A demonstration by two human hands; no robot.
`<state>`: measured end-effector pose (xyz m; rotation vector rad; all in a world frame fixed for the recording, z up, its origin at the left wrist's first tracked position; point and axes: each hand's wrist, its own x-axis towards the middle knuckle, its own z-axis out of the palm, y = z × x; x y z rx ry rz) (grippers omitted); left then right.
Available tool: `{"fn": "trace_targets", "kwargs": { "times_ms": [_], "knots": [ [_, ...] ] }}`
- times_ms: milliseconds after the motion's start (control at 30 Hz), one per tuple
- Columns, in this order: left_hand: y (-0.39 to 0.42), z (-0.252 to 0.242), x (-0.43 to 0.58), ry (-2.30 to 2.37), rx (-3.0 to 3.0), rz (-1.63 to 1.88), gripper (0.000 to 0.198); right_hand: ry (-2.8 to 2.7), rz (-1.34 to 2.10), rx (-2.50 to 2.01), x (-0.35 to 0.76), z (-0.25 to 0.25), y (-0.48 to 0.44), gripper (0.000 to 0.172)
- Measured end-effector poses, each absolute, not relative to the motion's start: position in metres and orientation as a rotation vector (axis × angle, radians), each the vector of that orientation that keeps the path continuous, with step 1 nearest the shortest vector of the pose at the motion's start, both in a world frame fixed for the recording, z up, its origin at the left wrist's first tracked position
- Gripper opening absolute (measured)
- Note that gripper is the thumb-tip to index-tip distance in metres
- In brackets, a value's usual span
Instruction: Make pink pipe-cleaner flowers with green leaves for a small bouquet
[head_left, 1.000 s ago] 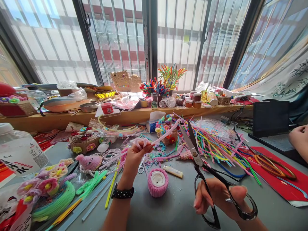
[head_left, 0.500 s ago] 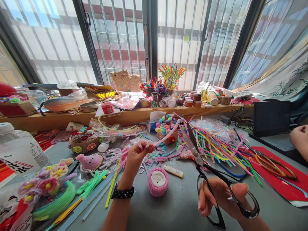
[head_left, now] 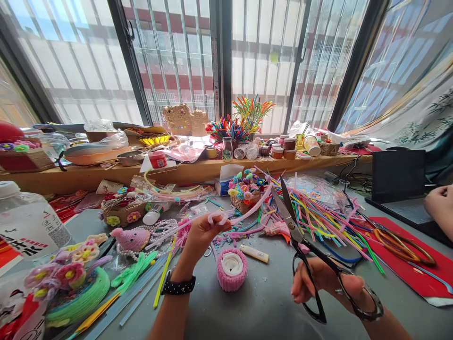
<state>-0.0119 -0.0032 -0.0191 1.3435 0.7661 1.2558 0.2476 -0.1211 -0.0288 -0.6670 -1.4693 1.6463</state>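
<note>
My left hand (head_left: pixel 208 231) is closed in a pinch on a pale pink pipe cleaner (head_left: pixel 253 210). The pipe cleaner has a loop at the fingers, and its free end rises to the right, close to the scissor tips. With thumb and fingers through the handles, my right hand (head_left: pixel 323 281) grips large black-handled scissors (head_left: pixel 293 226). Their blades are parted and point up and away. Below the hands stands a small pink ribbed pot (head_left: pixel 231 278) with a white filling. A cream-coloured stick (head_left: pixel 254 253) lies behind it on the grey table (head_left: pixel 269 307).
Loose colourful pipe cleaners (head_left: pixel 318 212) lie at the right behind the scissors. A flower basket (head_left: pixel 244 196) stands at the centre back. At left are a pink plush figure (head_left: pixel 130 238) and a green wreath (head_left: pixel 81 297). Another person's hand (head_left: pixel 440 205) rests near a laptop (head_left: pixel 399 179).
The scissor tips have shifted slightly right, and the blades look a little less parted. My left hand has moved slightly right, and the pipe cleaner's free end has shifted right too.
</note>
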Motion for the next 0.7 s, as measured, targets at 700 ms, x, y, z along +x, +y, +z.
{"fn": "trace_targets", "kwargs": {
  "times_ms": [700],
  "knots": [
    [-0.014, -0.011, -0.007, 0.624, 1.198, 1.278, 0.018, -1.495, 1.615, -0.701, 0.258, -0.103, -0.104, 0.072]
  ]
}}
